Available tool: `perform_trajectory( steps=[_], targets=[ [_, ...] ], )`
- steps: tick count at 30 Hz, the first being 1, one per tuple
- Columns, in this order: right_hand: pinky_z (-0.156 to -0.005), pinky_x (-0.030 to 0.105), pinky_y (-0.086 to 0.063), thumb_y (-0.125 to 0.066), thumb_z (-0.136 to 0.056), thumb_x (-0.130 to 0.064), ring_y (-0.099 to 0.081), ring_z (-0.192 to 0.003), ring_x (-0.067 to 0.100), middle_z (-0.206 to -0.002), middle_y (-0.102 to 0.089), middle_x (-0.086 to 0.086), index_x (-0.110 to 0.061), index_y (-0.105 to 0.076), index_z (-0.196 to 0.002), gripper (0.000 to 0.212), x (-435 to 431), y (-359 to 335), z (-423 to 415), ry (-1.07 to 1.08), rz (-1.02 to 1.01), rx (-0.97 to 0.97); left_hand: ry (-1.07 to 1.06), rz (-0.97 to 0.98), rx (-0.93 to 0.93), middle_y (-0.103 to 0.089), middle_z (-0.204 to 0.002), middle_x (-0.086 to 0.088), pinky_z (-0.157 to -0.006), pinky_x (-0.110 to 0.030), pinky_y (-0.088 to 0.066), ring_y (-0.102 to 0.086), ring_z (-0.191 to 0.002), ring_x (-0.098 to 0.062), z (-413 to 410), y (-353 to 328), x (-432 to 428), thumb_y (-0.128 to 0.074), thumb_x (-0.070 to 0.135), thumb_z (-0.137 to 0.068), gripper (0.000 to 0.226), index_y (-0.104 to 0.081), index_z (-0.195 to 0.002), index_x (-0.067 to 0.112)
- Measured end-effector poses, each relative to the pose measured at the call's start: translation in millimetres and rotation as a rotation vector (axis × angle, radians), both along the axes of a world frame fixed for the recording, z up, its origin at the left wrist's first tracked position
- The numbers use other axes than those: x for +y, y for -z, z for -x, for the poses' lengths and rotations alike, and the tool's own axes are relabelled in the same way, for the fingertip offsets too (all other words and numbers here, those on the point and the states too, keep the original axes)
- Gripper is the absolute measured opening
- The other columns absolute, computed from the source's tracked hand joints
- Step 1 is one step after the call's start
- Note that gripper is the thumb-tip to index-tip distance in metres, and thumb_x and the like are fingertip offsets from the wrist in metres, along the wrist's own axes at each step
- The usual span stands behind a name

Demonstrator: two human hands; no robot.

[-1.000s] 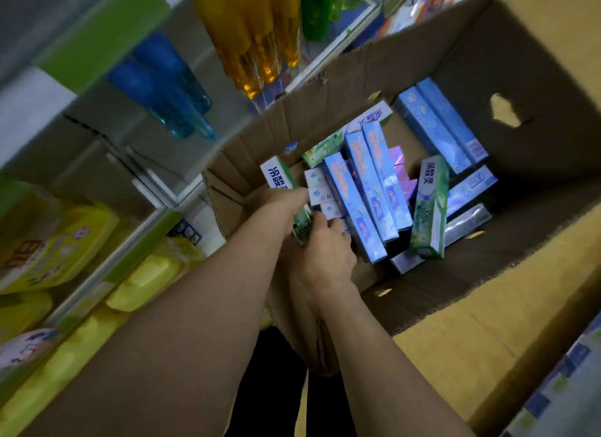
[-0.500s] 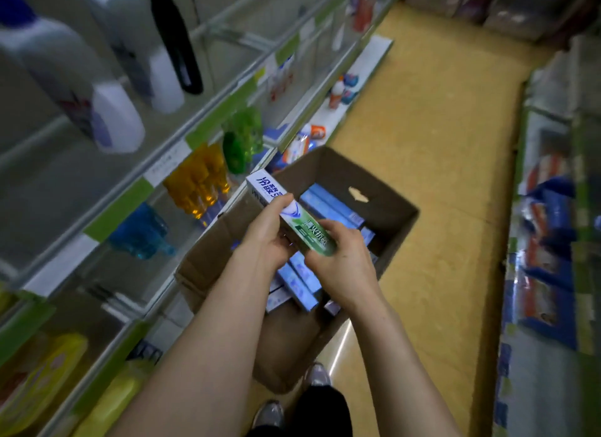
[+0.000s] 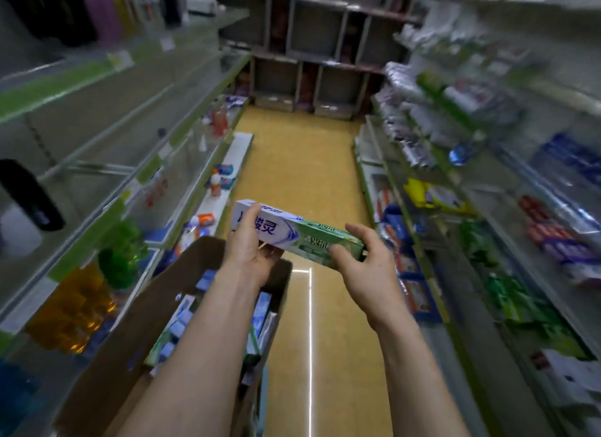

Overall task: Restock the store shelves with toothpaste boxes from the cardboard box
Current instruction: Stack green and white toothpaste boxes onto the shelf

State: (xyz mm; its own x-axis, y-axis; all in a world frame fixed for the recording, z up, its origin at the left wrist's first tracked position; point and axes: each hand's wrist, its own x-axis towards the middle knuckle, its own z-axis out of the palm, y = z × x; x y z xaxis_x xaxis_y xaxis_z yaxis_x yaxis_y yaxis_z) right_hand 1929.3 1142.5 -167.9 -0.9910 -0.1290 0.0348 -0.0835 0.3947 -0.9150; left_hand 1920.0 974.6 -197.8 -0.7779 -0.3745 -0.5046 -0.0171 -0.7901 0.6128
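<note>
1. Presently a green-and-white toothpaste box (image 3: 289, 231) is held roughly level in the air between both hands. It sits above the far edge of the cardboard box (image 3: 130, 322) and over the yellow aisle floor (image 3: 302, 163).
2. The left hand (image 3: 250, 244) grips the white left end, with the thumb laid across the front face and the fingers curled underneath.
3. The right hand (image 3: 367, 264) clamps the green right end, with the thumb on the near face and the fingers wrapped round the far side.
4. The cardboard box stands open at the near left of the aisle, under the forearms. More toothpaste boxes (image 3: 185, 316), mostly blue, lie inside it.
5. The left shelves (image 3: 97, 137) carry orange bottles (image 3: 74, 309) and green bottles (image 3: 123, 254) near the cardboard box.
6. The right shelves (image 3: 507, 189) hold packets too blurred to tell apart.
</note>
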Motion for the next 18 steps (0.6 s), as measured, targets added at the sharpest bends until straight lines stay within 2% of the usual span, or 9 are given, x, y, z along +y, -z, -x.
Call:
perform_trajectory(
  steps=[3, 5, 6, 9, 12, 15, 18],
  targets=[
    [-0.094, 0.030, -0.047, -0.065, -0.084, -0.018, -0.055, -0.104, 0.009, -0.121, -0.052, -0.003, -0.029, -0.052, -0.126, 0.045, 29, -21, 12, 0.084, 0.015, 0.055, 0.044, 0.030, 0.020, -0.064, -0.102, -0.011, -0.051, -0.031, -0.054, -0.065, -0.074, -0.025, 23, -17, 28, -0.069, 0.036, -0.083, 0.052, -0.053, -0.128, 0.014],
    [-0.088, 0.021, -0.042, -0.066, -0.083, -0.014, -0.052, -0.102, 0.007, -0.122, -0.048, -0.004, -0.028, -0.050, -0.129, 0.051, 45, -34, 18, 0.109, 0.001, 0.077, 0.064, 0.034, 0.040, -0.063, -0.108, -0.012, -0.051, -0.031, -0.053, -0.065, -0.077, -0.026, 37, -27, 44, -0.070, 0.035, -0.083, 0.057, -0.049, -0.132, 0.016],
    [-0.089, 0.021, -0.041, -0.066, -0.082, -0.012, -0.051, -0.104, 0.008, -0.123, -0.046, -0.004, -0.027, -0.050, -0.130, 0.054, 57, -41, 21, 0.115, -0.006, 0.090, 0.076, 0.030, 0.058, -0.063, -0.108, -0.013, -0.051, -0.030, -0.053, -0.065, -0.077, -0.025, 45, -34, 56, -0.070, 0.034, -0.083, 0.058, -0.048, -0.133, 0.015],
    [-0.093, 0.029, -0.045, -0.066, -0.080, -0.011, -0.052, -0.106, 0.011, -0.122, -0.044, -0.004, -0.028, -0.049, -0.129, 0.055, 88, -56, 32, 0.147, 0.010, 0.111, 0.131, 0.051, 0.104, -0.064, -0.107, -0.012, -0.050, -0.030, -0.054, -0.066, -0.076, -0.024, 68, -53, 89, -0.070, 0.033, -0.083, 0.058, -0.049, -0.133, 0.013],
    [-0.085, 0.030, -0.047, -0.066, -0.078, -0.015, -0.055, -0.097, 0.009, -0.121, -0.048, -0.004, -0.034, -0.048, -0.123, 0.052, 121, -67, 44, 0.188, 0.065, 0.130, 0.195, 0.072, 0.143, -0.065, -0.103, -0.011, -0.052, -0.030, -0.054, -0.068, -0.074, -0.023, 88, -72, 125, -0.070, 0.033, -0.083, 0.058, -0.049, -0.133, 0.013],
    [-0.083, 0.045, -0.054, -0.060, -0.067, -0.029, -0.063, -0.094, 0.025, -0.119, -0.057, 0.000, -0.046, -0.048, -0.110, 0.048, 147, -78, 58, 0.255, 0.120, 0.158, 0.237, 0.078, 0.193, -0.066, -0.101, -0.010, -0.056, -0.031, -0.054, -0.068, -0.078, -0.024, 107, -88, 158, -0.070, 0.032, -0.083, 0.059, -0.048, -0.134, 0.013],
    [-0.085, 0.048, -0.054, -0.058, -0.067, -0.030, -0.063, -0.100, 0.023, -0.117, -0.058, -0.002, -0.050, -0.048, -0.107, 0.046, 177, -88, 70, 0.313, 0.150, 0.191, 0.274, 0.093, 0.241, -0.065, -0.102, -0.011, -0.063, -0.034, -0.055, -0.066, -0.083, -0.025, 124, -104, 192, -0.070, 0.030, -0.083, 0.058, -0.047, -0.134, 0.012]
  ],
)
